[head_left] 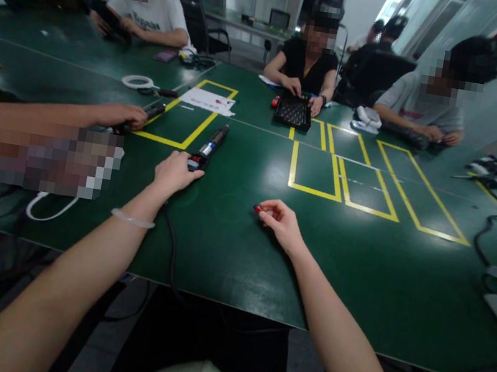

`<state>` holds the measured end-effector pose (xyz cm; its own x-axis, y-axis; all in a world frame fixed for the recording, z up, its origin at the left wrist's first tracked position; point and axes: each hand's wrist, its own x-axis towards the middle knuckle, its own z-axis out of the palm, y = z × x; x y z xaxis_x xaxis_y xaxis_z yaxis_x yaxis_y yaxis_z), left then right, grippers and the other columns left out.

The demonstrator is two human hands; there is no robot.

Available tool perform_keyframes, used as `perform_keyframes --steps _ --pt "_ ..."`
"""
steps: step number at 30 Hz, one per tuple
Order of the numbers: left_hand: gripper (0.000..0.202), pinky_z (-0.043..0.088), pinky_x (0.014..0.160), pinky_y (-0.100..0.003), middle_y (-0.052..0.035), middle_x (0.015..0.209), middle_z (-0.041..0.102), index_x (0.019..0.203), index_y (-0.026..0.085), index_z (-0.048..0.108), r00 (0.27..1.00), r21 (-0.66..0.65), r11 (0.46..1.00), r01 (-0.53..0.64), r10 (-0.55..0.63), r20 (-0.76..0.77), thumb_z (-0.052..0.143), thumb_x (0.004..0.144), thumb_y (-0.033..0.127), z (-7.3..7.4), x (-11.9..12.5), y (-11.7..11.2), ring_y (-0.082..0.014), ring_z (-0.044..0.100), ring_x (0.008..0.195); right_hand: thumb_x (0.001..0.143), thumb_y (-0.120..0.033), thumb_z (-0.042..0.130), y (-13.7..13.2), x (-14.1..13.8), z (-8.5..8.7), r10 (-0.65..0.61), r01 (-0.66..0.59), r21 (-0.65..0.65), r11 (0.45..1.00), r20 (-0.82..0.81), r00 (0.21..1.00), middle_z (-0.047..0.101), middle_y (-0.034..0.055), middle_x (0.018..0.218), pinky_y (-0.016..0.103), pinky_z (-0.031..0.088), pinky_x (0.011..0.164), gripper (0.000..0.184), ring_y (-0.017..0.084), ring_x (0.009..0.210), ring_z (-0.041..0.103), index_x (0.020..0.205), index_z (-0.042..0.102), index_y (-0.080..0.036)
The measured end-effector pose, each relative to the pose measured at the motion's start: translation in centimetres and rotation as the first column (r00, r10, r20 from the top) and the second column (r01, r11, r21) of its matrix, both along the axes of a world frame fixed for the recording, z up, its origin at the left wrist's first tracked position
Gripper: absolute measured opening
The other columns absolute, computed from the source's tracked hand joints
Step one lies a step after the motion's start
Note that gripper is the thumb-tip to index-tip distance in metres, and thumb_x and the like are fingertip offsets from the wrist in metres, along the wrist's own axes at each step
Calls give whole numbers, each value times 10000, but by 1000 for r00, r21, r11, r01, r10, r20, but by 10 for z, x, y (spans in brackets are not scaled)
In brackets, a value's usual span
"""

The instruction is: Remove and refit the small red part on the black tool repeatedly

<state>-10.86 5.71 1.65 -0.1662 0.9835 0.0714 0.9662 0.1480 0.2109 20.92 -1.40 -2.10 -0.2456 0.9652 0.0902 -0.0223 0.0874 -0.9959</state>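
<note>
On the green table [219, 250], my left hand [175, 172] is closed round the rear end of a black electric screwdriver [210, 145]. The tool lies flat, its tip pointing away from me and slightly right, and a dark cord runs from near my wrist over the table's front edge. To the right, my right hand [281, 221] pinches a small red and dark piece [257, 209] between thumb and fingers, just over the tabletop. The piece is too small to tell its kind.
Yellow tape rectangles [314, 190] mark the table. A white paper [208, 101] lies beyond the screwdriver. Across from me, a person handles a black tray [294, 111]. A co-worker's hand [131, 117] reaches in from the left, and cables [486, 249] lie at the right.
</note>
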Motion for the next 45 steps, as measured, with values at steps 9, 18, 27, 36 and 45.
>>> perform_keyframes --steps 9,18,27,36,45 --pt "604 497 784 -367 -133 1201 617 1310 181 573 933 -23 932 361 -361 16 610 847 569 3 66 -30 -319 633 1048 832 -362 677 -4 3 2 -81 27 220 975 241 967 610 1 794 264 418 605 187 127 648 504 919 613 -209" --pt "561 484 804 -333 -102 1224 619 1301 207 577 817 -60 816 575 -567 109 671 827 494 9 92 -51 -288 627 1079 901 -269 599 -9 2 10 -155 -98 447 889 496 854 560 20 859 277 442 676 65 146 703 529 903 584 -206" --pt "545 489 811 -343 -102 1227 608 1302 204 553 774 -41 775 631 -624 108 655 843 482 3 101 -59 -293 633 1083 921 -249 599 -13 -4 8 -226 -167 511 843 618 753 619 54 1012 285 467 757 30 193 881 595 925 607 -221" --pt "531 488 778 -335 -94 1215 610 1288 210 555 773 -19 776 631 -626 101 661 853 496 3 102 -62 -289 635 1064 922 -194 585 -12 -7 5 -248 -187 534 824 637 730 652 69 1012 315 499 832 101 213 934 619 997 647 -219" --pt "528 473 751 -342 -118 1109 627 1212 187 604 852 18 852 523 -524 4 619 878 595 6 120 -70 -302 619 1015 948 -171 499 -14 -6 7 -257 -172 553 815 611 749 681 84 1055 329 499 884 188 223 999 632 1008 672 -213"
